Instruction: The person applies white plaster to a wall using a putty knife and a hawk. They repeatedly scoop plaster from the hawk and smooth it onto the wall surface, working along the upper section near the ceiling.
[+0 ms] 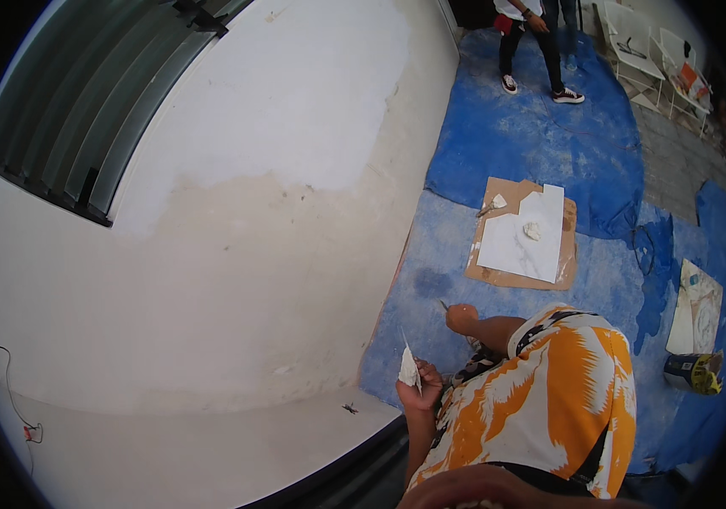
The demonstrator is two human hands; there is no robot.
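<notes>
My left hand (pixel 421 388) is closed around a flat triangular blade (pixel 410 369) coated with white paste, its narrow tip pointing up, close to the wall. Ahead and to the right, my right hand (pixel 462 318) is closed on a thin greenish tool (pixel 443 305); most of it is hidden, and its kind is unclear. The wall (pixel 244 254) on my left has a bright white coated area above and a duller beige area below. Beyond my hands, a white sheet (pixel 516 246) carrying a lump of white paste (pixel 533 231) lies on cardboard (pixel 486 276).
A paste-smeared putty knife (pixel 494 204) rests on the cardboard's left side. Blue sheeting (pixel 541 144) covers the floor. At right are an open bucket (pixel 692 373) and a stained board (pixel 694 310). Another person (pixel 533 42) stands far ahead near white chairs (pixel 634 51). A louvred window (pixel 100 93) is upper left.
</notes>
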